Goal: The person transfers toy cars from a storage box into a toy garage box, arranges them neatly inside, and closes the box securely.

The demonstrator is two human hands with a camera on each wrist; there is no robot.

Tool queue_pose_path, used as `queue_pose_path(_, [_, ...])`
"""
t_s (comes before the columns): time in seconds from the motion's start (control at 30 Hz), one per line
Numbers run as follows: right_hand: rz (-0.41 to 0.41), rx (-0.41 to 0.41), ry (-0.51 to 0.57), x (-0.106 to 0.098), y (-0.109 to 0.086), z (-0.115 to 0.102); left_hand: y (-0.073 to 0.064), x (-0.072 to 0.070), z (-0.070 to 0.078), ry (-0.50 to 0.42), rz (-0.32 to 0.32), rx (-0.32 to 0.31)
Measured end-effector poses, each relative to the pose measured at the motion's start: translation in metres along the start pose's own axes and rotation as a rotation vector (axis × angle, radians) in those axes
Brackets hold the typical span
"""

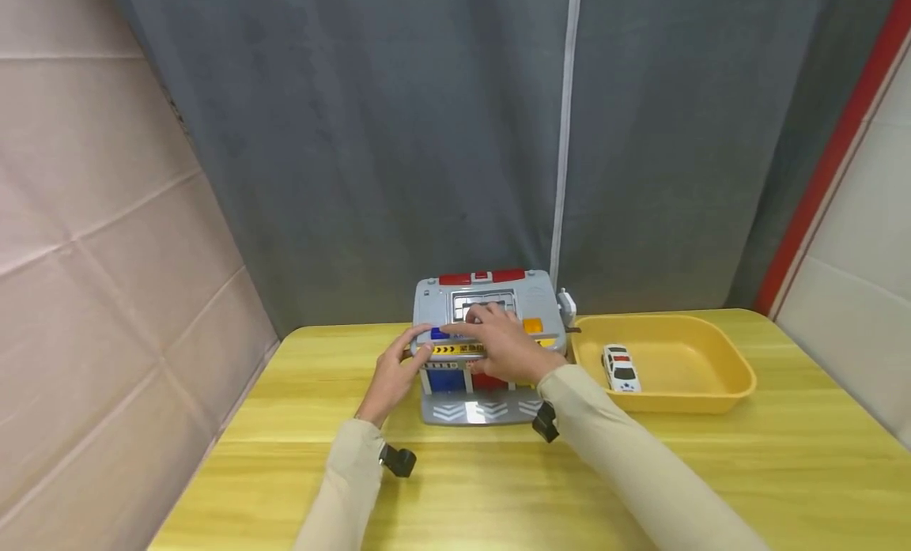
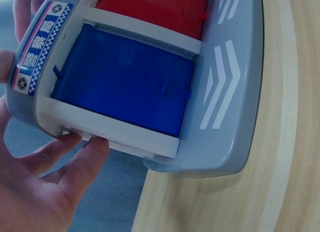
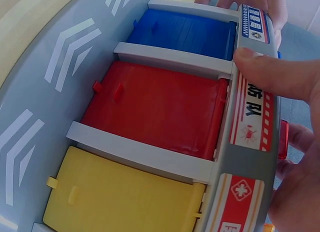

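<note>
A grey toy garage (image 1: 427,304) stands at the far side of the table, its sloped ramp facing me. The left hand (image 1: 394,373) grips its left front corner, with several fingers (image 2: 90,159) against the side wall. Over the roof's front edge lies the right hand (image 1: 514,352). Its thumb (image 3: 270,72) rests on the front of that edge, while other fingers are on top, partly hidden, near a blue button (image 1: 438,333) and a red button (image 3: 283,139). Below are a blue door (image 2: 125,79), a red door (image 3: 155,109) and a yellow door (image 3: 115,197), all down.
A yellow tray (image 1: 686,405) sits right of the garage, with a white toy police car (image 1: 621,369) inside near its left wall. A white part (image 1: 566,304) juts from the garage's right side. Behind the wooden table (image 1: 484,488) hangs a grey curtain (image 1: 356,140).
</note>
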State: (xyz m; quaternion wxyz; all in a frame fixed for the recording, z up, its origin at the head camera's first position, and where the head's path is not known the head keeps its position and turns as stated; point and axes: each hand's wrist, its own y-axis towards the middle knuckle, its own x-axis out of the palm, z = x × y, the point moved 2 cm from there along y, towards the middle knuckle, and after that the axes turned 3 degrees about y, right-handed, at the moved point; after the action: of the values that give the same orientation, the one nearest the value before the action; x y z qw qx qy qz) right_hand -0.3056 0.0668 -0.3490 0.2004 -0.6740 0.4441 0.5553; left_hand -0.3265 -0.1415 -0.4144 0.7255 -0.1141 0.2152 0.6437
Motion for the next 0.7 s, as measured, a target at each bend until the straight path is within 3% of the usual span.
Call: queue_pose_path(0.7, [0.007,-0.007,-0.012,0.0023,0.0012,0.0004,-0.0006,-0.0005,-0.0021,-0.008,0.000,0.016])
